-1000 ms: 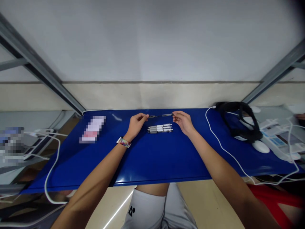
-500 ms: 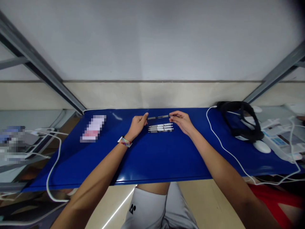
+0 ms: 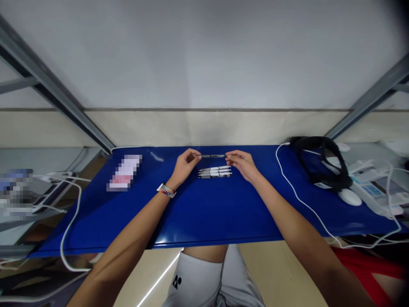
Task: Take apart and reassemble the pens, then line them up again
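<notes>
A pale wall is standing behind a blue bench (image 3: 204,213), with grey metal struts (image 3: 57,102) slanting down towards its two far corners. Near the middle of the bench's far edge the person is holding a dark pen (image 3: 213,156) level, just above the surface, with one hand at each end. The left hand (image 3: 184,165) is pinching the pen's left end between thumb and fingertips, the other fingers curled in; a striped wristband (image 3: 165,190) is sitting on that wrist. The right hand (image 3: 243,164) is gripping the right end in the same narrow pinch, palm turned down. Whether the pen is in one piece or two is too small to tell.

Just on the near side of the held pen, three white pens (image 3: 214,172) are lying side by side on the bench, parallel to the far edge and touching one another.

A blurred pale card (image 3: 124,172) is lying towards the far left corner. A white cable (image 3: 300,200) is trailing across the right part of the bench from the far edge to the near edge. A black head strap (image 3: 322,162) is resting near the far right corner, with a white rounded object (image 3: 349,197) just beside it.
</notes>
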Demonstrator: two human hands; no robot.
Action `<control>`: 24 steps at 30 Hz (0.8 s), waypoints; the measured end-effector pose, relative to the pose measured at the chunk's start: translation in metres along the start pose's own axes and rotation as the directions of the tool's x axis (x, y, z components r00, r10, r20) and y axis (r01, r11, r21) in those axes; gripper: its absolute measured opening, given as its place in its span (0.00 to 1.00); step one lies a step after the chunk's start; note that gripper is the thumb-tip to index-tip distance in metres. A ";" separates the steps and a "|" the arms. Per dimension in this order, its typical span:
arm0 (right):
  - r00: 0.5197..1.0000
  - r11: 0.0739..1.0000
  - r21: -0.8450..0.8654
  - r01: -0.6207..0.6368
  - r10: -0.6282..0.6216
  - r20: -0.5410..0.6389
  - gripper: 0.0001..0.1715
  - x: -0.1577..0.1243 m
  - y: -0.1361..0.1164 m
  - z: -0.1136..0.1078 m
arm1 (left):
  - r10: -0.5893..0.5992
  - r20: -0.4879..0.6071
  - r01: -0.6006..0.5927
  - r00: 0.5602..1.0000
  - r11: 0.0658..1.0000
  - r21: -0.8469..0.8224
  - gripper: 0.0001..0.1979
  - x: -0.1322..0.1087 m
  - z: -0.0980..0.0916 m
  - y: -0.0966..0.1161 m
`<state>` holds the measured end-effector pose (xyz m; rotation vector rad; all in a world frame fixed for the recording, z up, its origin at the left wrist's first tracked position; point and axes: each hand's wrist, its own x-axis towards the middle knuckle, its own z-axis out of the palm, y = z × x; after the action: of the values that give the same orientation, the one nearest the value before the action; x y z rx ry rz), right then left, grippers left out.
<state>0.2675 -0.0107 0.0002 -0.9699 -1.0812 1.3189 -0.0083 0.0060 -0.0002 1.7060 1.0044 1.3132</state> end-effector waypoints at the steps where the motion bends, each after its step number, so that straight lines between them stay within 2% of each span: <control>1: 1.000 1.000 0.006 0.001 -0.001 0.000 0.20 0.000 0.000 0.000 | -0.008 0.011 0.009 1.000 0.999 -0.040 0.14 0.001 0.000 -0.001; 3: 1.000 1.000 0.005 0.000 0.000 0.003 0.20 0.000 0.000 0.000 | -0.017 0.021 0.018 1.000 0.997 -0.081 0.14 0.001 -0.001 -0.003; 7: 1.000 1.000 0.004 -0.005 0.005 -0.001 0.21 0.000 0.001 0.000 | 0.010 0.011 -0.009 1.000 1.000 -0.021 0.15 0.001 -0.003 -0.004; 11: 1.000 1.000 -0.004 -0.006 0.006 0.005 0.21 0.000 0.002 0.001 | -0.017 0.062 0.019 0.998 0.999 -0.038 0.12 0.000 -0.003 -0.001; 15: 1.000 1.000 -0.005 -0.012 0.012 -0.002 0.20 0.000 0.001 0.001 | 0.024 0.042 -0.024 0.999 1.000 -0.002 0.14 0.000 -0.003 0.001; 18: 1.000 1.000 0.004 -0.005 0.005 0.000 0.20 0.000 0.000 0.001 | -0.005 0.059 0.007 0.998 1.000 -0.027 0.10 0.000 -0.004 0.001; 24: 1.000 1.000 0.000 -0.013 0.013 -0.007 0.19 0.000 0.001 0.001 | -0.028 0.047 0.029 0.999 1.000 -0.014 0.12 -0.001 -0.004 0.001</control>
<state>0.2661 -0.0106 -0.0002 -0.9824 -1.0713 1.3253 -0.0120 0.0051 0.0016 1.6982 0.9866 1.2539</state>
